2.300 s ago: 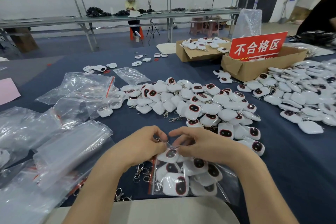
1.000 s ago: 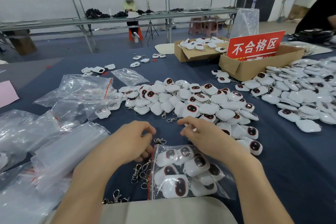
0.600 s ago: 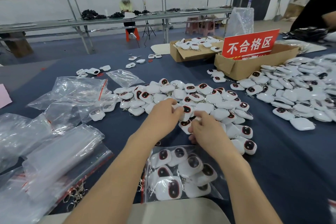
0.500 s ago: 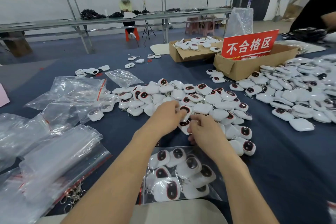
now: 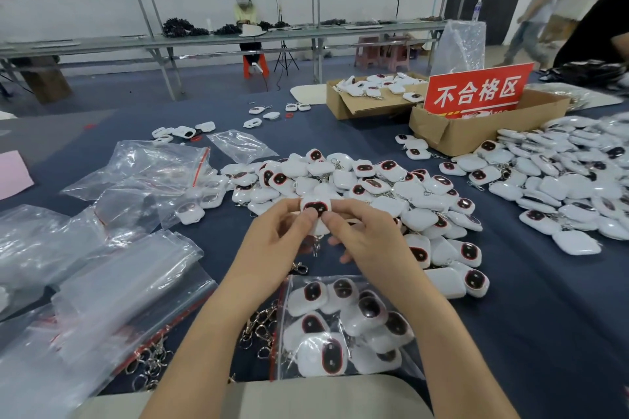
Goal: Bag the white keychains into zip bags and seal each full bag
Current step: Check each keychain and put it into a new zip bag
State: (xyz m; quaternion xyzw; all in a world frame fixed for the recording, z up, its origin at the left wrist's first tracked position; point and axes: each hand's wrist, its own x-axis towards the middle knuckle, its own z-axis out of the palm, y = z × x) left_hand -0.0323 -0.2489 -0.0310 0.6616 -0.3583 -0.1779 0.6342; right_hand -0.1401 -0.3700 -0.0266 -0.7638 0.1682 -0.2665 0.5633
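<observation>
My left hand (image 5: 272, 238) and my right hand (image 5: 366, 241) together pinch one white keychain (image 5: 316, 207) with a dark red-rimmed face, held up above the blue table; its metal clip dangles below between my hands. Under my wrists lies a clear zip bag (image 5: 343, 326) holding several white keychains. Beyond my hands spreads a large pile of loose white keychains (image 5: 367, 187).
Clear empty zip bags (image 5: 112, 286) lie stacked at the left, more crumpled ones (image 5: 149, 173) behind them. Loose metal clips (image 5: 258, 330) sit beside the filled bag. A second keychain heap (image 5: 571, 180) fills the right. Two cardboard boxes (image 5: 469, 133) and a red sign (image 5: 476, 92) stand at the back right.
My hands left the filled bag, reached forward into the pile, and have lifted one keychain out of it, holding it up between both hands.
</observation>
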